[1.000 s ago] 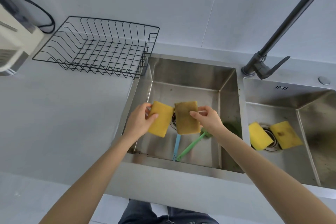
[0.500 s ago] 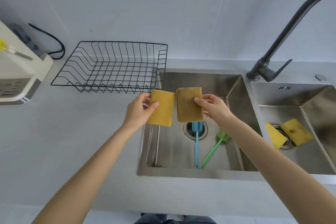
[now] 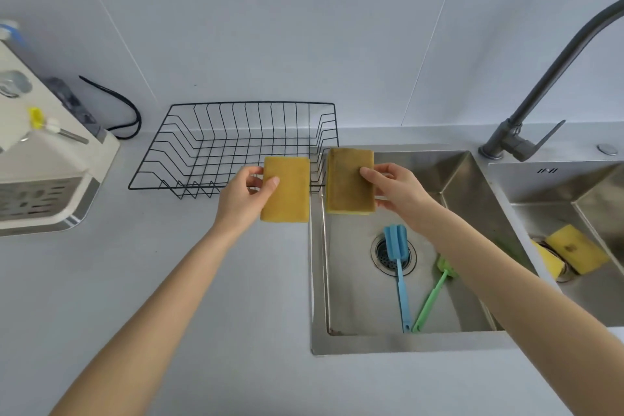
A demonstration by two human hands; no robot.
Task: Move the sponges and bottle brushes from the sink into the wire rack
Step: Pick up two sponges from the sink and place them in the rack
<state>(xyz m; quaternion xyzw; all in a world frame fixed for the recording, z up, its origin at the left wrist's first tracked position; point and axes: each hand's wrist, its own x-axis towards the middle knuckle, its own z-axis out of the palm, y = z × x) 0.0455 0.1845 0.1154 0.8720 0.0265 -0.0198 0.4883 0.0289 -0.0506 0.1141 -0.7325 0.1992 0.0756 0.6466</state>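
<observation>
My left hand [image 3: 243,197] grips a yellow sponge [image 3: 287,191] upright in front of the black wire rack's [image 3: 216,145] near right corner. My right hand [image 3: 396,191] holds a browner, stained sponge [image 3: 347,179] over the left sink basin's [image 3: 466,186] back left corner. In that basin lie a blue bottle brush [image 3: 398,267], its head over the drain, and a green bottle brush [image 3: 432,297], partly hidden by my right forearm. Two more yellow sponges [image 3: 574,248] rest on the drain of the right basin. Nothing lies inside the rack.
A white appliance [image 3: 40,172] stands on the counter at far left, with a black cable [image 3: 125,111] behind it. A dark faucet [image 3: 540,94] rises between the two basins. The grey counter [image 3: 169,280] stretches left of the sink.
Both hands have carried their sponges up out of the left basin and leftward, to the rack's near right corner. The view has shifted left as well.
</observation>
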